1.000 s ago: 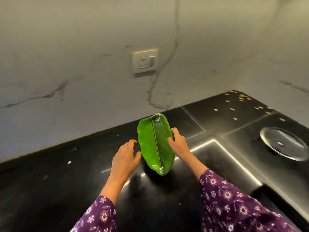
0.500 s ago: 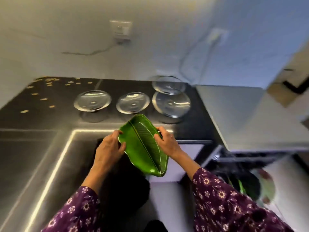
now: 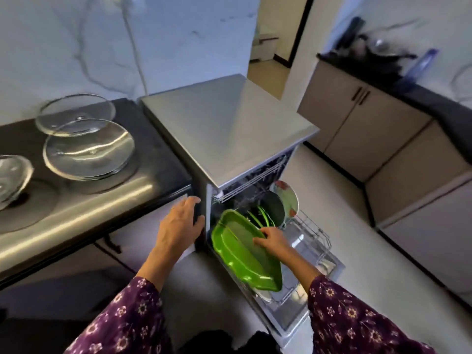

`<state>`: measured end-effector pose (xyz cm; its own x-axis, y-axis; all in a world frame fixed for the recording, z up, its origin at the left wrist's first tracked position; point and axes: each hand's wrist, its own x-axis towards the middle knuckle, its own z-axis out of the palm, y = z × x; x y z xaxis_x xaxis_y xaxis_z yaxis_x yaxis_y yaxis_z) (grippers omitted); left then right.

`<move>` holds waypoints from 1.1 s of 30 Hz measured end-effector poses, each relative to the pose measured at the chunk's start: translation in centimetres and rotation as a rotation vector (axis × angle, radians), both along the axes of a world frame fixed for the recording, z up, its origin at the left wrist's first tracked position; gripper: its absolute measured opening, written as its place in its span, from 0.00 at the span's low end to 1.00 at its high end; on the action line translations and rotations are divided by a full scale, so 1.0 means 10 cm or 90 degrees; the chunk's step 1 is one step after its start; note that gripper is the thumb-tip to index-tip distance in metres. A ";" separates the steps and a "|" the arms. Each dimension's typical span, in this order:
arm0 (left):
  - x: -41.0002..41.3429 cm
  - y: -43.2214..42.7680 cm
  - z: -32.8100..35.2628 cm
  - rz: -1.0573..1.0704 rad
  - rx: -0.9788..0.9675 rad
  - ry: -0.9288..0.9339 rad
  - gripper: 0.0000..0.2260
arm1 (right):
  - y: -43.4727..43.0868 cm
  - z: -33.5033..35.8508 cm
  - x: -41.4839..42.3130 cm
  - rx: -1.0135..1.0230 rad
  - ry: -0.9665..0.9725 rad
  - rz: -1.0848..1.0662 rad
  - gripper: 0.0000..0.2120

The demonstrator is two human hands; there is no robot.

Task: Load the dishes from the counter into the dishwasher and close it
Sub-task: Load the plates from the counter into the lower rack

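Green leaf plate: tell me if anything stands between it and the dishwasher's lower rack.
Nothing visible does. The right hand holds the green leaf plate directly over the pulled-out lower rack. The dark plate and floral plate already loaded stand at the rack's back, beyond it. The slots beneath it are hidden.

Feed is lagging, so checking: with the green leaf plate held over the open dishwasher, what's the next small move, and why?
Probably lower the leaf plate on edge into the lower rack, beside the standing plates. The right hand grips it just above that rack.
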<state>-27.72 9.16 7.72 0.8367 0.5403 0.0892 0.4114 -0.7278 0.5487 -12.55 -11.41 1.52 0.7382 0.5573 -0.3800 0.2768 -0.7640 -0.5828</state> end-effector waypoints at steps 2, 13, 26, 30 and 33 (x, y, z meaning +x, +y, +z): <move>0.17 -0.06 -0.04 -0.027 -0.006 0.019 0.18 | -0.21 -0.15 0.10 -0.037 -0.003 -0.041 0.07; 1.02 0.11 -0.22 -0.185 -0.018 0.054 0.18 | -0.42 -0.60 0.46 -0.094 -0.067 -0.221 0.09; 2.34 0.15 -0.43 -0.258 0.052 0.014 0.19 | -0.35 -1.38 1.02 -0.079 -0.077 -0.236 0.12; 2.69 0.03 -0.62 -0.273 0.090 -0.019 0.18 | -0.48 -1.76 1.23 -0.046 -0.066 -0.255 0.12; 2.83 -0.17 -0.87 -0.301 0.124 -0.050 0.18 | -0.59 -2.08 1.31 -0.038 -0.058 -0.254 0.10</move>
